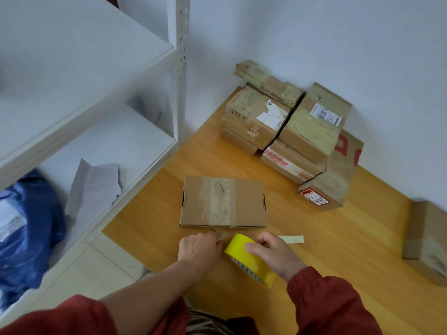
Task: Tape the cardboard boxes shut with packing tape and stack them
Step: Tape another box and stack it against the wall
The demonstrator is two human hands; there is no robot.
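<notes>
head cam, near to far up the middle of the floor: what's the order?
tape roll, gripped by the right hand with the left hand pinching its loose end → flat cardboard box → stack of boxes against the wall

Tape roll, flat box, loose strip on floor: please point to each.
tape roll (252, 263), head view, yellow outer band.
flat box (249, 201), head view, bare cardboard top.
loose strip (292, 239), head view, its middle.

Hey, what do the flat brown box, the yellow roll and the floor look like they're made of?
Flat brown box: matte cardboard, with slotted tabs and a worn clear tape strip. Yellow roll: glossy plastic packing tape; core material unclear. Floor: wood or wood-look laminate, slight sheen, visible grain.
</notes>
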